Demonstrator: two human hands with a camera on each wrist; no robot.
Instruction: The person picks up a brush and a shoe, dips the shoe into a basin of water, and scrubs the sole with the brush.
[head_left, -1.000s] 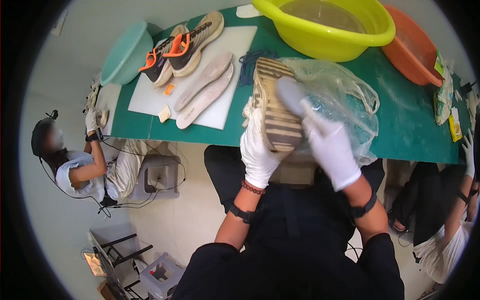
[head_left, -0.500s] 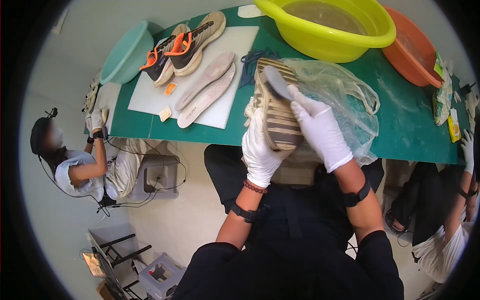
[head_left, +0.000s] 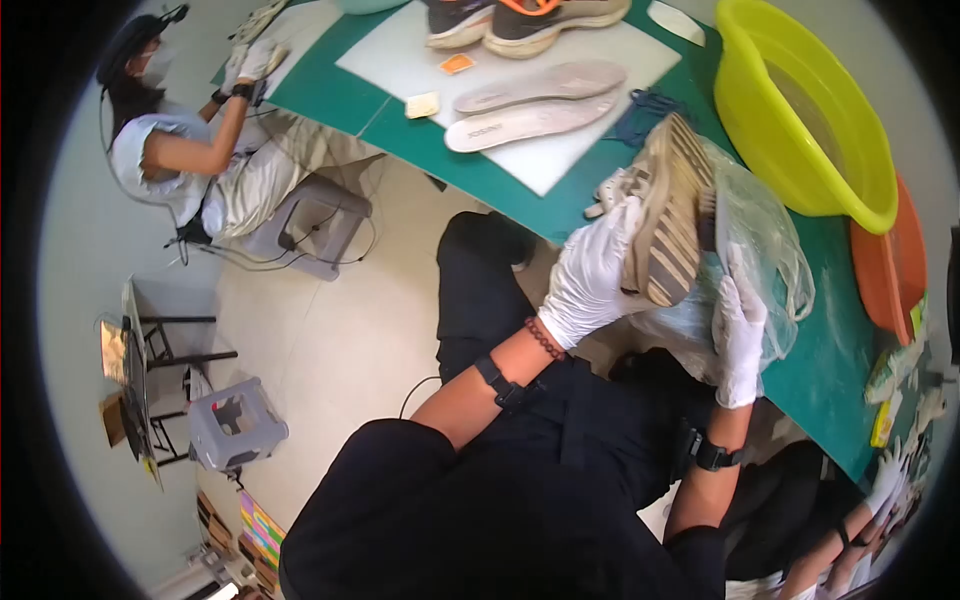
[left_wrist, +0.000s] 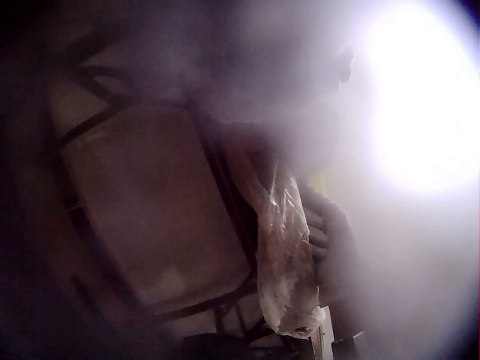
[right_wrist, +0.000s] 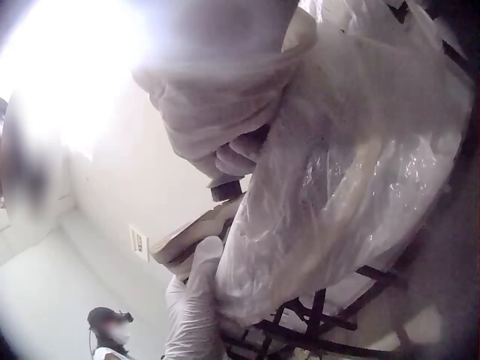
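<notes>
My gloved left hand (head_left: 595,270) grips a dirty sneaker (head_left: 676,225) around its side, the striped sole turned toward the right. In my gloved right hand (head_left: 738,340) is a scrub brush (head_left: 708,215), its dark bristles facing the sole. From the right wrist view, the brush (right_wrist: 226,189) is close over the shoe's edge (right_wrist: 199,231), with the left thumb (right_wrist: 206,262) along the shoe. A clear plastic bag (head_left: 775,235) lies under and beside the shoe. Haze covers much of the left wrist view, where the bag (left_wrist: 285,259) hangs.
Two insoles (head_left: 540,120) and another pair of sneakers (head_left: 525,30) rest on a white board (head_left: 400,65). Blue laces (head_left: 650,115) lie behind the held shoe. A yellow basin (head_left: 740,90) and an orange basin (head_left: 890,270) stand at right. Other people sit at both sides.
The head view has swung and tilted, shifting the table within it. The brush moved along the sole, and the shoe now appears turned more on edge. Both hands keep their holds.
</notes>
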